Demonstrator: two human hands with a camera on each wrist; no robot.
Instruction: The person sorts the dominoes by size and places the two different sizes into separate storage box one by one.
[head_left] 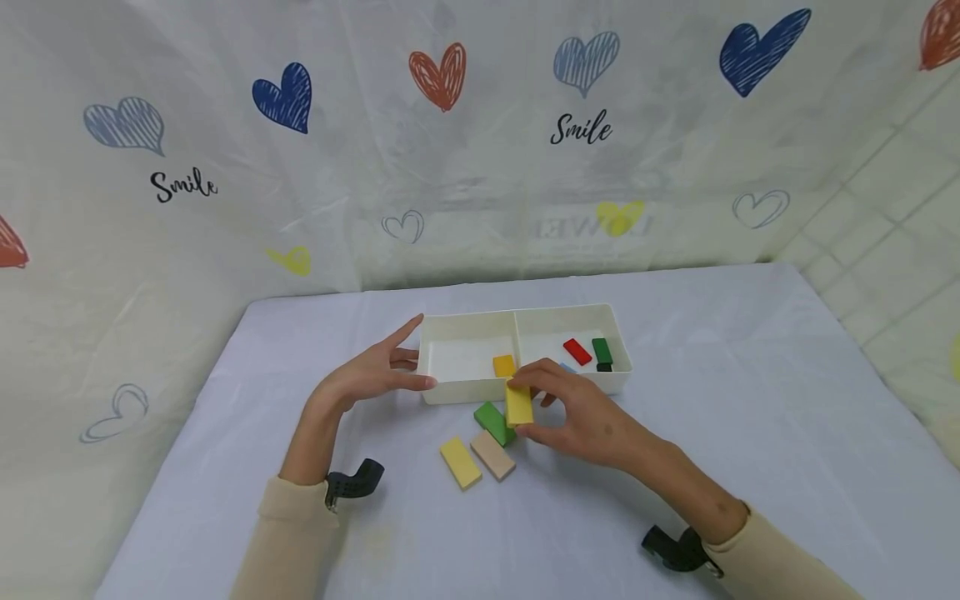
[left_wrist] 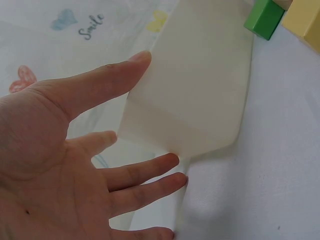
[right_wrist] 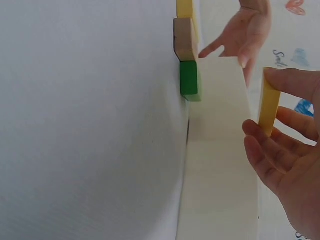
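My right hand pinches a yellow block between thumb and fingertips, just over the front wall of a white two-compartment box. In the right wrist view the yellow block stands on end in the grip. With straight, spread fingers my left hand touches the box's left end; in the left wrist view its thumb meets the box wall. On the cloth before the box lie a green block, a pinkish-tan block and another yellow block.
The box's left compartment holds an orange-yellow block. In the right one are a red block, a green block, a black piece and a partly hidden light-blue piece. A white cloth covers the table.
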